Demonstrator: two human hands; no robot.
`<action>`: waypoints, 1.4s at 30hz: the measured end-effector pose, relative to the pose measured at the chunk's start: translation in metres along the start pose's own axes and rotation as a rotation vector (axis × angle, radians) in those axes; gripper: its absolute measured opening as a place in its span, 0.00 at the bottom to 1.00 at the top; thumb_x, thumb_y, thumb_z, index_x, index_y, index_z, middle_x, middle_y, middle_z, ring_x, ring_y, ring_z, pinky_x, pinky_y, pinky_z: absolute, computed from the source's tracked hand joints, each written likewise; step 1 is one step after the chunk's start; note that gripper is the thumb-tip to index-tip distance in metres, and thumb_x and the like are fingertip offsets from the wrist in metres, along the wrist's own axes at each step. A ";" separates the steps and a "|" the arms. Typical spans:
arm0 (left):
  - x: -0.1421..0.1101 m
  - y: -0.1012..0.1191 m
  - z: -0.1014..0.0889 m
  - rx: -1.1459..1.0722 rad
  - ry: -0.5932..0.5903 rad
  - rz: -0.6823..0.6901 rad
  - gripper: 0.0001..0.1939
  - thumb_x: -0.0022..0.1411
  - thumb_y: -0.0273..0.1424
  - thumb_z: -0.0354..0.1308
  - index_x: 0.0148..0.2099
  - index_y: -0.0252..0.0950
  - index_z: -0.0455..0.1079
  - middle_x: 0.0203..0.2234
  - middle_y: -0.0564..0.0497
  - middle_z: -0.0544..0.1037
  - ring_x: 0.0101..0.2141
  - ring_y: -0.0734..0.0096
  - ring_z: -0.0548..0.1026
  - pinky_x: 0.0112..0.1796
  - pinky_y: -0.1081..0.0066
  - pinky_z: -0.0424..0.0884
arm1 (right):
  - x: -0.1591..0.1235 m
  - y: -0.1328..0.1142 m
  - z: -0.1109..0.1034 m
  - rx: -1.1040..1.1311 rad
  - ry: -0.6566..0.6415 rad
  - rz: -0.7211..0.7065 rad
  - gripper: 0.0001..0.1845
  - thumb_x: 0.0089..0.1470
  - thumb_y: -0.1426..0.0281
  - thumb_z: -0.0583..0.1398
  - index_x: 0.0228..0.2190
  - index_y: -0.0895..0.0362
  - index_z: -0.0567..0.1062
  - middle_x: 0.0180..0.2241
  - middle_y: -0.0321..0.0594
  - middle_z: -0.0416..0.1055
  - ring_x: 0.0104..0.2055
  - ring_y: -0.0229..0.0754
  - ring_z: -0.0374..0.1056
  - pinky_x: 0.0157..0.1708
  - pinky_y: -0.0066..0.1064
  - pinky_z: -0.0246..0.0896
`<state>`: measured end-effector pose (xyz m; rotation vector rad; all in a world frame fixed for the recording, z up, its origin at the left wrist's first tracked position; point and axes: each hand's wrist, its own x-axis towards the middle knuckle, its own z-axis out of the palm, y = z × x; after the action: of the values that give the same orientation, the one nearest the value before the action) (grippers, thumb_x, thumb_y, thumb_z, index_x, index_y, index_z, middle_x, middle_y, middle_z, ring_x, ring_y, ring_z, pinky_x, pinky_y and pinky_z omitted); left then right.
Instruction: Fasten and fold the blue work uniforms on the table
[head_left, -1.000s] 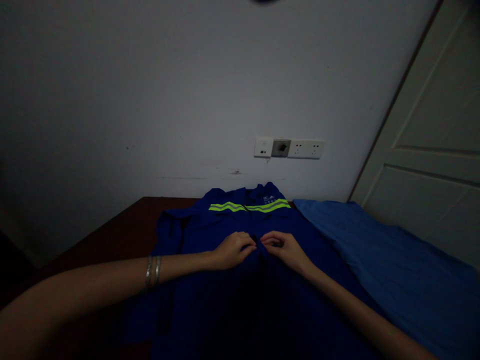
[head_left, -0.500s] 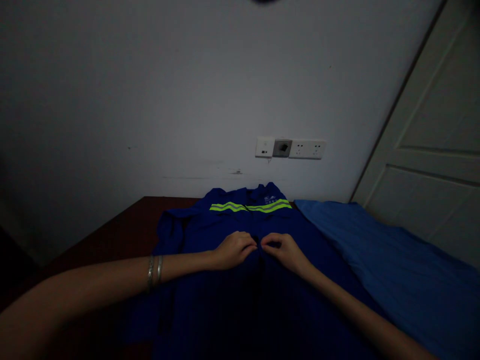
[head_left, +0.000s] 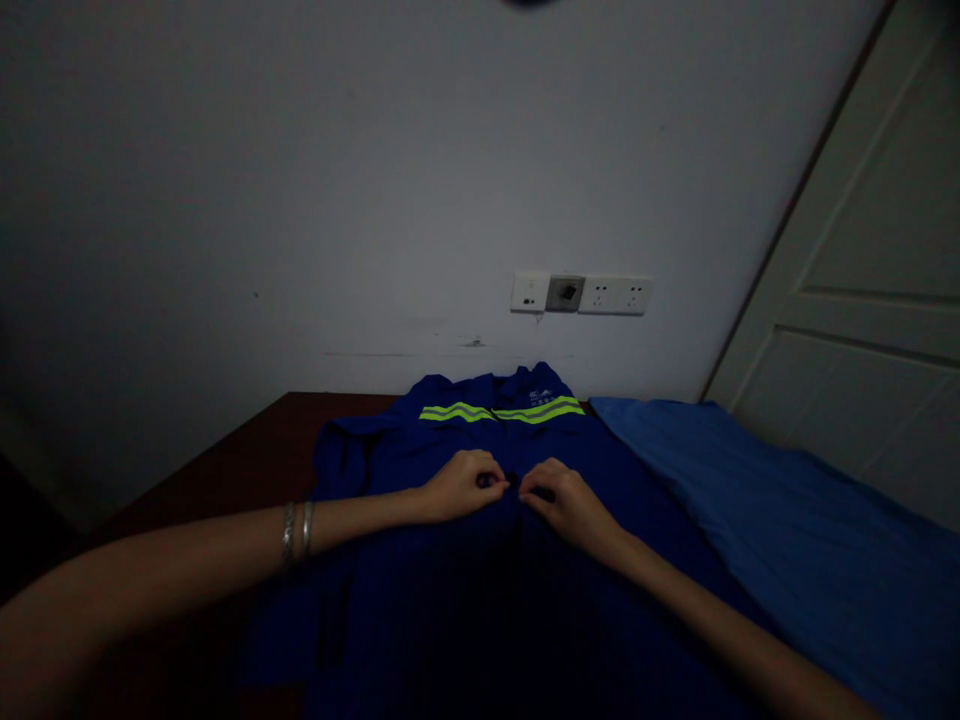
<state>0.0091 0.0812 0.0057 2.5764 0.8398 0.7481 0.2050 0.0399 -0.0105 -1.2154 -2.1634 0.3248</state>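
Observation:
A dark blue work jacket lies spread out with its collar toward the wall. Across its chest runs a yellow-green reflective stripe, and a small white logo sits above it on the right. Over the jacket's front opening, my left hand pinches with thumb and forefinger at the left edge. My right hand makes a similar pinch just across the opening, on the right edge. A small gap separates the fingertips. The lower jacket is too dark to make out in detail.
Lighter blue cloth covers the right side. A dark reddish-brown tabletop shows at the left. Behind stands a pale wall with switches and sockets, and a white panelled door is at the right.
My left hand has shifted slightly up and left, its thumb and forefinger now forming a clearer loop. My right hand has moved very little. The jacket lies as before.

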 end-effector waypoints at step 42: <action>0.005 -0.004 0.017 -0.238 -0.058 -0.342 0.11 0.48 0.28 0.58 0.36 0.31 0.73 0.29 0.50 0.75 0.31 0.71 0.70 0.34 0.73 0.65 | -0.004 0.003 -0.001 -0.063 0.004 -0.101 0.05 0.53 0.73 0.57 0.30 0.54 0.74 0.33 0.38 0.72 0.39 0.40 0.64 0.39 0.32 0.60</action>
<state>0.0202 0.0849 -0.0076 2.1603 1.0670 0.6235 0.2092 0.0385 -0.0127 -1.1354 -2.2372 0.2123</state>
